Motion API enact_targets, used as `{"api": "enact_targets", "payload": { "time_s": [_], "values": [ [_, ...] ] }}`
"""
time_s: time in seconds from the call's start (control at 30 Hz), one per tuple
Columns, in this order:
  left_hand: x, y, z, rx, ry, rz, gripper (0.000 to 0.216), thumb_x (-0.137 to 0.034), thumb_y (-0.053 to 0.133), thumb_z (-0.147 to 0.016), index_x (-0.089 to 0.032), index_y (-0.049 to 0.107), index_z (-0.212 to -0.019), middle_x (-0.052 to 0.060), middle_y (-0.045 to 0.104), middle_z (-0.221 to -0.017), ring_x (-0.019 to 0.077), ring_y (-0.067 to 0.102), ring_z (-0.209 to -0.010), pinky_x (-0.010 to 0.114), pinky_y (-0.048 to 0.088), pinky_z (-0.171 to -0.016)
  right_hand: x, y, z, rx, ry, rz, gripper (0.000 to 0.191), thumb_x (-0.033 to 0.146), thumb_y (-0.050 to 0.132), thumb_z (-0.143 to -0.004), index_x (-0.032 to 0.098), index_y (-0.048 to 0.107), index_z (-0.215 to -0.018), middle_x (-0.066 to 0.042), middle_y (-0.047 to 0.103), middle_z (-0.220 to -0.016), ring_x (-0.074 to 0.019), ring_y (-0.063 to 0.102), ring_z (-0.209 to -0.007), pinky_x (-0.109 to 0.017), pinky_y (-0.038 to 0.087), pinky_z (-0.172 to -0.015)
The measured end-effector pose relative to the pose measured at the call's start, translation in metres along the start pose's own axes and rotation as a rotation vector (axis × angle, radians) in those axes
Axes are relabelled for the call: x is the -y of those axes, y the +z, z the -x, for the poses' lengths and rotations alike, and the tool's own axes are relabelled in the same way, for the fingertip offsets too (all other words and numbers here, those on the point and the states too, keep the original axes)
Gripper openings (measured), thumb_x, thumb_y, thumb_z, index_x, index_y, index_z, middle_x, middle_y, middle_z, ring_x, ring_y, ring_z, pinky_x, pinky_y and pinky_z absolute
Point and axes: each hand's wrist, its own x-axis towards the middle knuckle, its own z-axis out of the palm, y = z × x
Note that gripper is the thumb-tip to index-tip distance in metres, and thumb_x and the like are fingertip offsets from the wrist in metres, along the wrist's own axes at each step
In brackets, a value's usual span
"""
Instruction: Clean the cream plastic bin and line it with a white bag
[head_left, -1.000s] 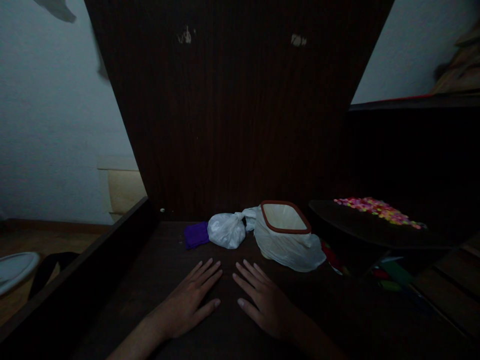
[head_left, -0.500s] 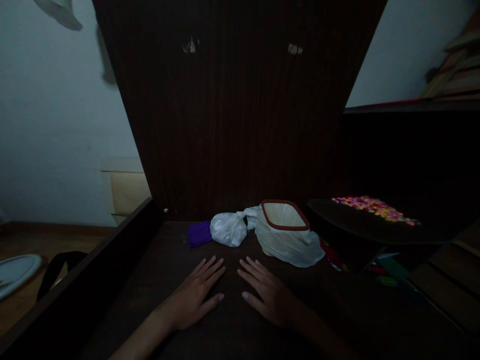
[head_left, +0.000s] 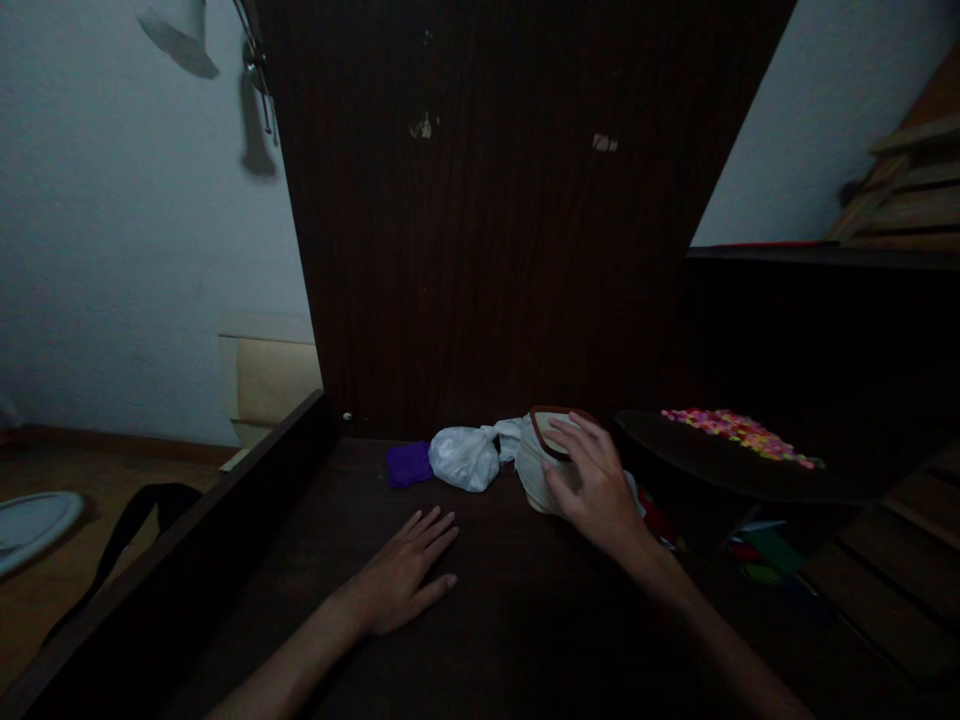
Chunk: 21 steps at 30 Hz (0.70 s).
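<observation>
The left hand (head_left: pixel 409 575) lies flat on the dark worktop (head_left: pixel 480 610), fingers spread wide, its forearm cut off by the bottom edge. From it, a purple cloth (head_left: pixel 409 465) sits at twelve o'clock and a knotted white bag (head_left: pixel 465 460) at one o'clock, the two touching. The right hand (head_left: pixel 592 480) reaches over the bag-lined bin (head_left: pixel 535 472), thumb well apart from loosely curved fingers; whether the fingertips touch the bin cannot be told. The brown rim (head_left: pixel 559 409) shows at ten to eleven o'clock from this hand, which hides its right side and much of the liner. Between two and three o'clock, small bright pieces (head_left: pixel 739 435) blur into one heap on a dark shelf (head_left: pixel 667 455); beneath, between three and four, red and green items are too dim to identify. At the view's ten o'clock, the top edge crops a white lamp (head_left: pixel 184 35).
</observation>
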Motion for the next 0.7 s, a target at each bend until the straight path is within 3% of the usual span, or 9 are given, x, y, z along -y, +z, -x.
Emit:
{"api": "enact_targets", "payload": {
  "time_s": [0.17,0.27,0.5,0.7],
  "values": [
    [0.004,0.004,0.001,-0.026,0.026,-0.008,0.061,-0.053,0.041,-0.103,-0.025,0.035,-0.156,0.010,0.032,-0.164,0.0318,0.026,-0.154,0.057,0.026,-0.125,-0.027,0.011,-0.012,0.020,0.350,0.234,0.072,0.060,0.055,-0.088,0.004,0.054,-0.134,-0.024,0.051,-0.145,-0.0440,0.035,-0.142,-0.060,0.034,-0.114],
    [0.004,0.004,0.001,-0.028,0.025,-0.019,0.060,-0.053,0.040,-0.103,-0.026,0.035,-0.156,0.009,0.032,-0.164,0.0316,0.027,-0.154,0.056,0.027,-0.125,-0.031,0.016,-0.012,0.123,0.500,0.276,0.088,0.069,0.053,-0.084,0.003,0.045,-0.141,-0.026,0.048,-0.147,-0.0452,0.041,-0.139,-0.059,0.039,-0.110],
    [0.001,0.001,0.001,-0.023,0.013,0.010,0.060,-0.053,0.041,-0.103,-0.025,0.036,-0.156,0.010,0.032,-0.164,0.0324,0.026,-0.154,0.058,0.027,-0.124,-0.023,0.011,-0.016,0.210,0.575,0.306,0.106,0.079,0.053,-0.078,0.002,0.034,-0.149,-0.030,0.047,-0.147,-0.0473,0.053,-0.127,-0.054,0.047,-0.099],
    [-0.001,-0.001,0.000,0.011,-0.012,0.010,0.062,-0.053,0.041,-0.103,-0.022,0.036,-0.156,0.011,0.030,-0.165,0.0326,0.024,-0.154,0.059,0.026,-0.125,-0.018,0.010,-0.018,0.262,0.584,0.381,0.100,0.079,0.053,-0.078,0.009,0.038,-0.148,-0.026,0.050,-0.142,-0.0463,0.058,-0.117,-0.053,0.050,-0.091]
  ]
}}
